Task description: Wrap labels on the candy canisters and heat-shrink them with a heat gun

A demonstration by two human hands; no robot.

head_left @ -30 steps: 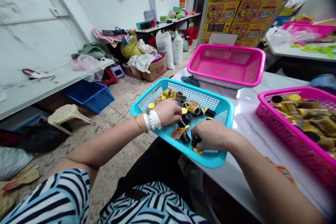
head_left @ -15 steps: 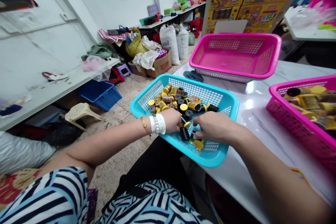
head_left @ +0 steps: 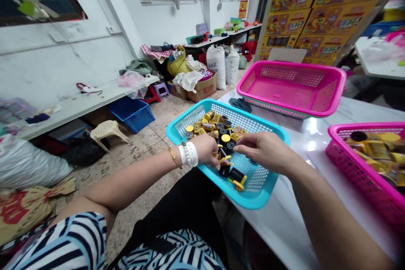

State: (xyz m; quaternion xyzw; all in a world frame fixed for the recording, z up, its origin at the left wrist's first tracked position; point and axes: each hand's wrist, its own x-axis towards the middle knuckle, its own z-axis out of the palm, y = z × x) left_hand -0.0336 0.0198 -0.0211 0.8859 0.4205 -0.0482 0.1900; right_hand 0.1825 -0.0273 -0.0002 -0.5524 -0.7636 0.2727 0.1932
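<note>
A turquoise plastic basket tilts over the table's edge in front of me. It holds a heap of small cylindrical canisters, some with yellow printed wraps and yellow lids, others black. My left hand is inside with fingers curled down among the pieces; what they grip is partly hidden. On the other side, my right hand has its thumb and forefinger together at the heap's edge, and I cannot make out what is between them. Nearer me lie a black canister, a yellow lid and tiny coloured bits.
On the white marbled table stand a pink basket and, at right, another pink basket full of yellow-wrapped canisters. A dark cloth lies behind the turquoise basket. A beige stool and blue crate are at left.
The view has tilted up and turned left. My right hand has lifted from the basket's near part toward the heap. The black canister and yellow lid there now show more fully.
</note>
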